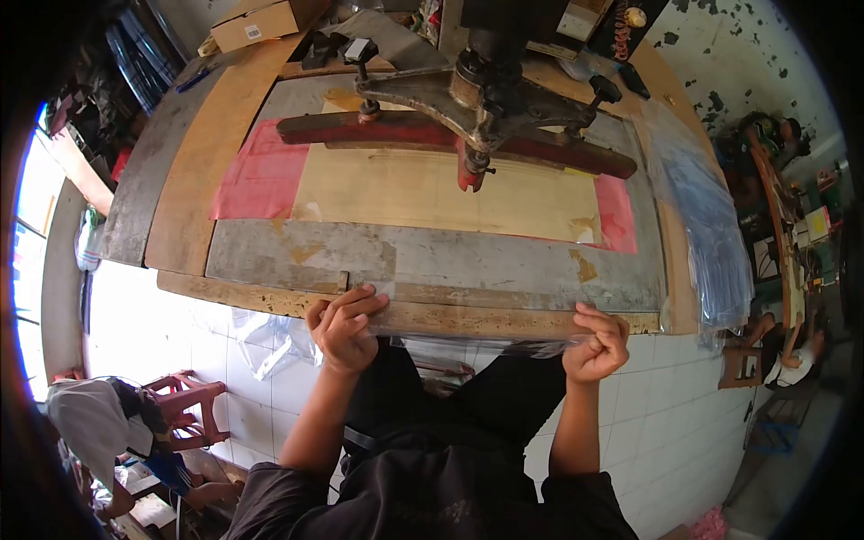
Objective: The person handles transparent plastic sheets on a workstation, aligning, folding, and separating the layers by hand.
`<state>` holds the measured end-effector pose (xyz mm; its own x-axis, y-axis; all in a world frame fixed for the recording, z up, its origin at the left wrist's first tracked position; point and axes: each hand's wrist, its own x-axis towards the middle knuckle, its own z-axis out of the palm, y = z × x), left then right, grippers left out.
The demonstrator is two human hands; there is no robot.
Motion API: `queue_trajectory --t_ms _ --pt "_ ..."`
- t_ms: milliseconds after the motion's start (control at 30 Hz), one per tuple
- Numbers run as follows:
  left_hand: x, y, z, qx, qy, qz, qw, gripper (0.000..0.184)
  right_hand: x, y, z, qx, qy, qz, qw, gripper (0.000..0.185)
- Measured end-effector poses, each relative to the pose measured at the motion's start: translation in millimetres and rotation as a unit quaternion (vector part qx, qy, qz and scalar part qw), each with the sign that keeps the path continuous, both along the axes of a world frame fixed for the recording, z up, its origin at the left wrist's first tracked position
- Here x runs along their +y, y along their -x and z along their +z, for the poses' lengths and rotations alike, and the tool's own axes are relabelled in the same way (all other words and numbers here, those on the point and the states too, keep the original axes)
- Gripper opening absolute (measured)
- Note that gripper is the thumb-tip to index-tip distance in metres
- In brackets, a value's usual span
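Observation:
At the front edge of the worktable, my left hand [346,328] is closed in a pinch beside the wooden strip [450,317]. My right hand [597,345] pinches in the same way farther right, level with that strip. Between them stretches a thin transparent plastic sheet [504,340], its corners at my fingers; its outline is faint. Beyond the hands lies a grey metal plate [432,261] carrying a yellowish sheet [441,193] with pink sheets [256,175] at its ends. A press head with a red bar [387,132] stands over them.
A stack of transparent plastic sheets [715,243] hangs over the table's right side. A cardboard box [261,25] sits at the back left. At lower left a person [99,423] bends near a red stool [184,409]. Another person [796,360] is at the far right.

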<state>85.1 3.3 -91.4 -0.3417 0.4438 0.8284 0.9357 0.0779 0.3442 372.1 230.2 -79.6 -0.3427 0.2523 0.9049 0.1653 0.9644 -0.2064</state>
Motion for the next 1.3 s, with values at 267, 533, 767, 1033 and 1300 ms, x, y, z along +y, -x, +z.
queue_trajectory --t_ms 267,533,767,1033,1300 --pt "0.3 2.4 90.5 -0.306 0.003 -0.032 0.951 0.004 -7.6 18.7 85.7 0.016 0.321 -0.044 0.946 0.012" --pt "18.5 34.7 106.5 -0.464 0.114 -0.045 0.877 0.024 23.0 44.0 100.5 -0.074 0.424 -0.038 0.902 0.019" --pt "35.7 55.4 105.5 -0.416 0.123 -0.041 0.9 0.021 59.4 67.5 90.4 -0.167 0.406 -0.041 0.898 0.021" --pt "76.0 114.7 100.2 -0.308 0.253 -0.092 0.912 0.015 104.5 108.2 77.2 -0.245 0.344 -0.075 0.903 0.018" --pt "86.0 128.1 99.9 -0.228 0.318 -0.081 0.917 0.021 88.5 117.6 85.0 -0.237 0.3 -0.123 0.916 0.013"
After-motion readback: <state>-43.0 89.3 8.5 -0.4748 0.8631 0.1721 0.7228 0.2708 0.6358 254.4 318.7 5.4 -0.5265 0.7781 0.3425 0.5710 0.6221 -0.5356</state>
